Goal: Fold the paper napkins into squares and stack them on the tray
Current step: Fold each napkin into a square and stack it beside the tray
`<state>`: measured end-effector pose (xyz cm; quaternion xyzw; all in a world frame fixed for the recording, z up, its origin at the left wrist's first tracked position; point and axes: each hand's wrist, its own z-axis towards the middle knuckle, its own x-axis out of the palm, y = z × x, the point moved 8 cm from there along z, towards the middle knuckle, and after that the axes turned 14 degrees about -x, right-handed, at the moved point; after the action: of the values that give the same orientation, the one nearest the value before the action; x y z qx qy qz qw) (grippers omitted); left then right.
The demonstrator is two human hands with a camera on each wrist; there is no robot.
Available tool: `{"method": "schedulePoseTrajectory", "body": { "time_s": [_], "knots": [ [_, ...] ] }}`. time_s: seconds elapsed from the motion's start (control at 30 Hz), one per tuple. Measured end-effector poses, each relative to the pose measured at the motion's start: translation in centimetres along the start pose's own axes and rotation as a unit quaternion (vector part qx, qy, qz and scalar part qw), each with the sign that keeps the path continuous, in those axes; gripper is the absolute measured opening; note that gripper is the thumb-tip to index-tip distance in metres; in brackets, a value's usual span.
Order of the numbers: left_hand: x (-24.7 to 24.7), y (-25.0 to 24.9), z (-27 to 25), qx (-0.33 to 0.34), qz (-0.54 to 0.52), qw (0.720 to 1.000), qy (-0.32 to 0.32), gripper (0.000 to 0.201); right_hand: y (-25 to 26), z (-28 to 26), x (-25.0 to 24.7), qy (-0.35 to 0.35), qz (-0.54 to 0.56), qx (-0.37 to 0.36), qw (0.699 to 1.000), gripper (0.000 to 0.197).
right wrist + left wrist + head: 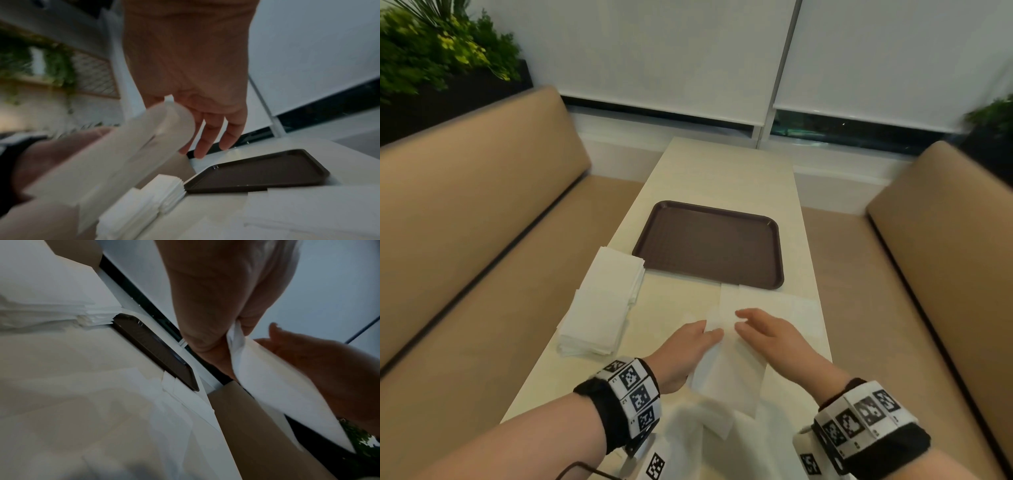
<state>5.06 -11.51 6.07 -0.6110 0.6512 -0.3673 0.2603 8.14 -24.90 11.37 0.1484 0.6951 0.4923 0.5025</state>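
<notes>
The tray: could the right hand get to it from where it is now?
Probably yes. The tray lies bare just beyond the right hand, with only a flat napkin on the table between them, and the fingers look relaxed.

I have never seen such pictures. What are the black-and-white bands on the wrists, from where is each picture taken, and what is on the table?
No machine here: a person wears marker bands with small cameras. One picture comes from a head camera, two from the wrists. On the table lie an empty brown tray, a napkin pile to its left and flat napkins just before it. The left hand pinches one held napkin, lifted off the table; the right hand, fingers relaxed, touches it.
</notes>
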Motion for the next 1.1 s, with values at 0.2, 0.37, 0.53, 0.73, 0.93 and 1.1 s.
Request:
{"method": "schedulePoseTrajectory", "body": {
  "time_s": [0.2,0.37,0.53,0.73,0.93,1.1],
  "knots": [
    [-1.1,-0.7,-1.0,0.061,0.189,0.973,-0.116,0.041,0.6,0.7,2.9,0.093,-0.219,-0.032,0.971,0.037],
    [-3.7,0.5,-1.2,0.044,0.177,0.977,-0.112,0.041,0.3,0.6,2.7,0.092,-0.191,-0.028,0.977,0.030],
    [-6.7,1.9,-1.7,0.032,0.076,0.983,-0.161,0.034,0.7,1.6,3.6,0.050,-0.145,-0.015,0.988,0.028],
    [-11.5,1.8,-3.0,0.035,0.062,0.969,-0.236,0.042,0.9,3.2,4.6,-0.062,0.010,0.039,0.997,0.022],
    [-15.8,1.9,-2.5,0.019,0.034,0.979,-0.203,0.022,2.1,6.2,10.8,-0.029,0.153,0.073,0.985,0.014],
    [-21.4,-0.7,-2.2,0.026,0.080,0.959,-0.269,0.012,2.5,10.4,12.8,-0.037,0.108,0.084,0.990,0.014]
  ]
}}
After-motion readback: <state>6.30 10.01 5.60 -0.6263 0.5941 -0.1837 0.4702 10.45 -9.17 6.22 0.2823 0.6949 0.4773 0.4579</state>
